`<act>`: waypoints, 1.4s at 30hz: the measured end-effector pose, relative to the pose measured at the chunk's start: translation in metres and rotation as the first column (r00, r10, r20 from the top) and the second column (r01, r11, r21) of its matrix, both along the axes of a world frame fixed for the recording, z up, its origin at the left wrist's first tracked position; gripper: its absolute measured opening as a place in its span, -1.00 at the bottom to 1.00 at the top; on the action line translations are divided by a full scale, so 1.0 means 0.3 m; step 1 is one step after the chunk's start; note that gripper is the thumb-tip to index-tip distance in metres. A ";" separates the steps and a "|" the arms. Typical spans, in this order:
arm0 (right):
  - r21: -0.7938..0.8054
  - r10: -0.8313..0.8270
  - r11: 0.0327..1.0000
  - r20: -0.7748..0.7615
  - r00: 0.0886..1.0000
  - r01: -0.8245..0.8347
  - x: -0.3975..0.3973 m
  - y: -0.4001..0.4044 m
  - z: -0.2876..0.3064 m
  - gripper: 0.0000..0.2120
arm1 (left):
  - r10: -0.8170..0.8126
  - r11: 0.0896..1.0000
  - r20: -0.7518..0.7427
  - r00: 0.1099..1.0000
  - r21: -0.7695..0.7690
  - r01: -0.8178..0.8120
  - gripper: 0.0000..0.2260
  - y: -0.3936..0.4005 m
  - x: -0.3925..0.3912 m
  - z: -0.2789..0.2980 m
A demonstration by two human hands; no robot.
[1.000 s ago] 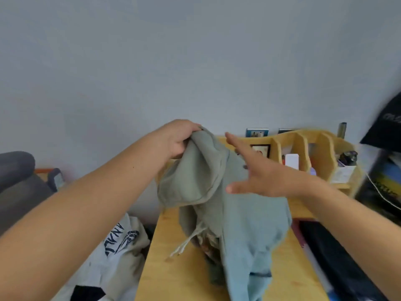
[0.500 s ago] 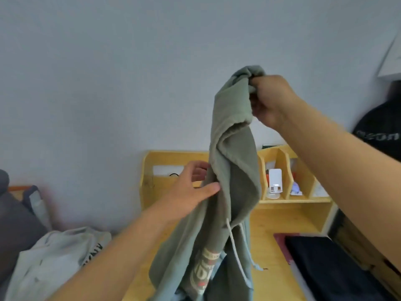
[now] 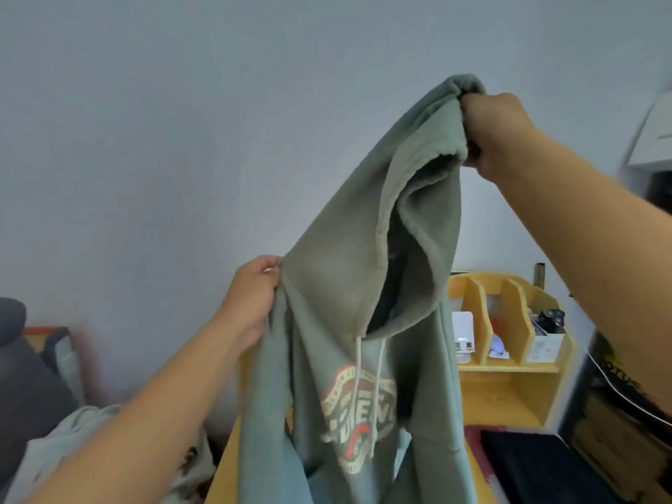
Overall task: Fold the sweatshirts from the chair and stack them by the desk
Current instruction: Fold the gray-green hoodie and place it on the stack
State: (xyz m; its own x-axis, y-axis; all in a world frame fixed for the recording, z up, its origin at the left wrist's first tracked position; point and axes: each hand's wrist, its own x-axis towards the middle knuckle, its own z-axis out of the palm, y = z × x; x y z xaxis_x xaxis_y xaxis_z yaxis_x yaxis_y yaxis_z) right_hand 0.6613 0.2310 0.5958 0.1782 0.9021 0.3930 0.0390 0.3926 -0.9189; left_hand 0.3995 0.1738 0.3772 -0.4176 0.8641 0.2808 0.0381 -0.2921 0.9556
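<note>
Far on the left is a dark grey chair (image 3: 22, 372). Low down beside it lies a pale sweatshirt (image 3: 83, 441), all crumpled up, partly hidden behind the person's left arm.

Next comes the left hand (image 3: 251, 303). It is about halfway up the picture. Its fingers are curled and they pinch the left shoulder of a green hoodie (image 3: 349, 340).

The green hoodie hangs in the air in the middle, in front of a plain grey wall (image 3: 182, 121). Its front faces the camera. There is a round badge (image 3: 358, 418) on the chest in red and cream. Two white strings (image 3: 358, 372) hang down from the hood over the badge. The bottom of the hoodie drops out of the picture, in front of the yellow wooden table (image 3: 498, 398).

The right hand (image 3: 498, 134) is up high, well above the left hand. It is closed in a fist around the top of the hood, and the cloth bunches up there.

Behind the hoodie, on the far right part of the table, stands a yellow wooden rack (image 3: 509, 311) with slots. A small white box (image 3: 462, 331) sits in one slot. Something flat and black (image 3: 527, 463) lies on the table nearer to us.
</note>
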 end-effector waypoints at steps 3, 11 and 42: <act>-0.101 -0.031 0.994 0.027 0.999 0.033 0.050 0.039 -0.042 -0.97 | 0.052 0.999 -0.351 0.935 0.018 -0.049 -0.80 -0.021 -0.083 0.128; -0.236 -0.058 0.964 0.263 0.963 0.122 0.087 0.047 -0.034 -0.68 | 0.032 0.986 -0.933 0.359 0.089 0.143 -0.48 -0.111 -0.020 0.217; -0.413 0.659 0.724 0.177 0.731 -0.553 -0.234 0.070 -1.181 -0.81 | -0.172 0.936 -0.448 0.878 -0.351 0.004 -0.62 -0.166 -0.244 0.059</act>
